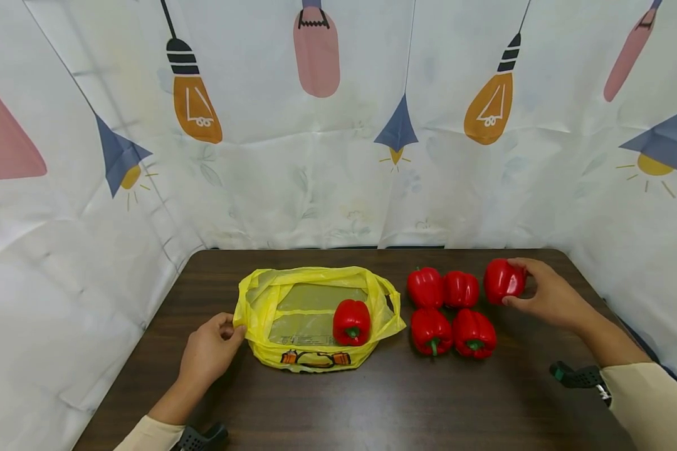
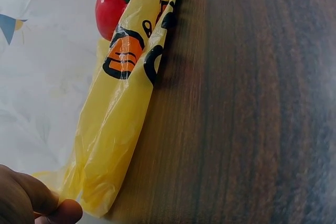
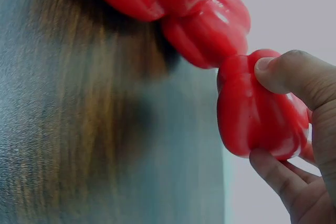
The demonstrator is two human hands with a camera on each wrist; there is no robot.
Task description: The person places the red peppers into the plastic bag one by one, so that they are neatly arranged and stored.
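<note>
A yellow plastic bag (image 1: 316, 360) lies on the table with its mouth spread wide. Inside it, toward the right, sits one red bell pepper (image 1: 351, 322), also seen past the bag's edge in the left wrist view. My left hand (image 1: 211, 351) pinches the bag's left rim between thumb and finger. At the right, my right hand (image 1: 553, 297) grips another red bell pepper (image 3: 257, 108), thumb on one side and fingers on the other. Several more red bell peppers (image 1: 430, 332) stand in a cluster between the bag and my right hand.
The dark wooden table (image 1: 372, 407) runs back to a pale patterned curtain (image 1: 338, 188), which also hangs along both sides. Each wrist wears a dark strap; the right one (image 1: 581, 376) shows near the sleeve.
</note>
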